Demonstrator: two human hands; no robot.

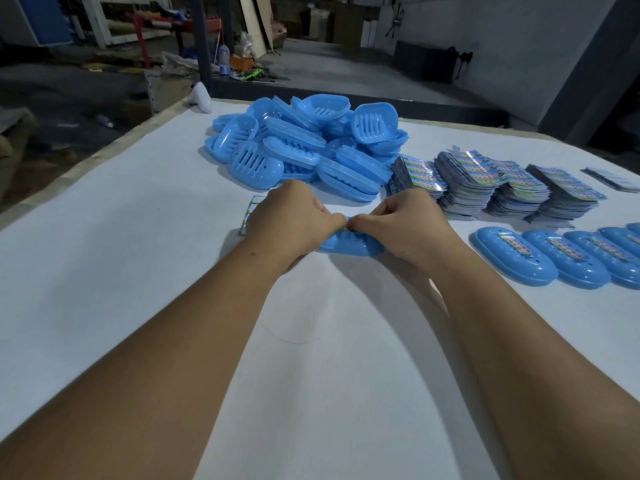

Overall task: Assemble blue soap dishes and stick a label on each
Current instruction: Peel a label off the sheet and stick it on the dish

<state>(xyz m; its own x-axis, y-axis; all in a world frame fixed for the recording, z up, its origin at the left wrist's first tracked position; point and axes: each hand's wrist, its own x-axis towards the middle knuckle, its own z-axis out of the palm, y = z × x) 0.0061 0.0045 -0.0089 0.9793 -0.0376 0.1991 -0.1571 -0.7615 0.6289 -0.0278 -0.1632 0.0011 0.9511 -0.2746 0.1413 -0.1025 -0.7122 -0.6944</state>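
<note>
A white-covered table stands in a dim, cluttered workshop with a grey concrete floor. At its middle, the left hand and right hand both pinch a blue soap dish. Beyond lie a pile of loose dishes, label stacks, and labelled dishes to the right.

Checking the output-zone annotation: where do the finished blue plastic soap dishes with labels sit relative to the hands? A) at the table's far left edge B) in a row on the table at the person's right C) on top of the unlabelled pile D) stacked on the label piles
B: the finished blue plastic soap dishes with labels lie side by side on the white table, right of the right hand, apart from the pile of unlabelled blue dish parts.
</note>
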